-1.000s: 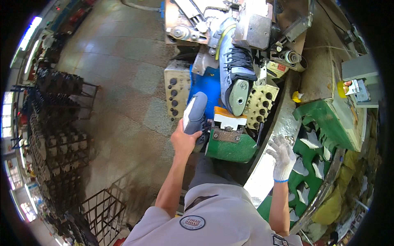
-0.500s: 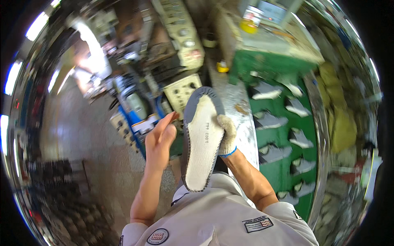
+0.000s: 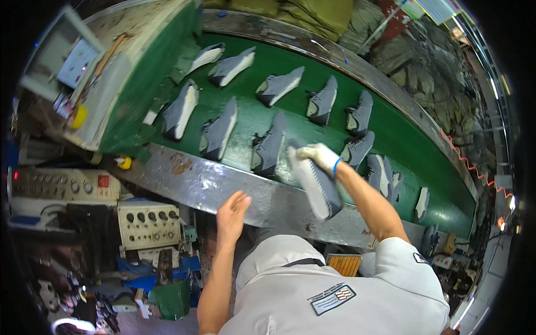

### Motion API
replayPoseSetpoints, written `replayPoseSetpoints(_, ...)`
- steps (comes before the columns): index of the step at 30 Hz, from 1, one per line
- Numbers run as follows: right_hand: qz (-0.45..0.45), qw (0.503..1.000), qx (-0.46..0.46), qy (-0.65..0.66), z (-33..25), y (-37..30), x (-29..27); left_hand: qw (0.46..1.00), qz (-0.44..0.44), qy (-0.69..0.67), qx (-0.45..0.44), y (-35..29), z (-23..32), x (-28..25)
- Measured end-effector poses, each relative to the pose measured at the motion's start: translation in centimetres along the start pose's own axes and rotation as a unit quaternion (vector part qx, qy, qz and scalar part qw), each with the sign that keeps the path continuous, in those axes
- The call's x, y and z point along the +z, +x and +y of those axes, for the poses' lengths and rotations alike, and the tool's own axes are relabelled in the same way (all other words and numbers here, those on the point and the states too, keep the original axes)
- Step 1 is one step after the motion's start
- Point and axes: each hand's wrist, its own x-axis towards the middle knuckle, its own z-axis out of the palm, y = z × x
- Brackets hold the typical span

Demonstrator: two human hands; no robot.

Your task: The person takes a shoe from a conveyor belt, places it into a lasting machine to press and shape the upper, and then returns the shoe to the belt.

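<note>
1. Green belt [image 3: 402, 134] is stretching across the upper middle, with olive sacks [image 3: 318, 17] slumping beyond it and the dark lens rim cutting off the corners.
2. Lined-up shoes [image 3: 220, 131] are lying on the belt in uneven rows; some near its right end are overlapping and becoming hard to separate.
3. Machine parts below the control box [image 3: 149, 220] are crowding the lower left, too dark and jumbled to make out fully.
4. Gloved right hand [image 3: 320, 158] is reaching forward, its fingers closing around the upper end of a grey shoe [image 3: 312, 190]; the fingertips behind the shoe are staying out of sight.
5. That shoe is hanging aslant over the metal ledge [image 3: 206, 187], its pale sole showing.
6. Bare left hand [image 3: 231, 215] is pointing upward from a raised forearm, fingers loosely extended, gripping nothing, overlapping the ledge in view.
</note>
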Motion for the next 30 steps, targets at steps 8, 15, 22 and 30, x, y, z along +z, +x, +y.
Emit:
replayPoseSetpoints(8,0.100,0.985,0.113,-0.085,9.3,18.9,2.9,0.989,0.088,0.106,-0.061,0.5,-4.4,-4.6)
replayPoseSetpoints(15,0.152,0.947,-0.112,0.259,6.7,19.4,10.4,0.977,0.199,-0.005,-0.069,-6.0,-2.2,-9.8)
replayPoseSetpoints(22,-0.399,0.833,-0.092,0.372,-11.0,4.9,20.2,0.972,0.170,-0.103,0.125,-6.8,6.5,-17.8)
replayPoseSetpoints(30,-0.480,0.836,-0.026,0.264,-18.8,-7.3,46.5,0.888,0.367,-0.248,0.125,-21.5,4.5,-33.6)
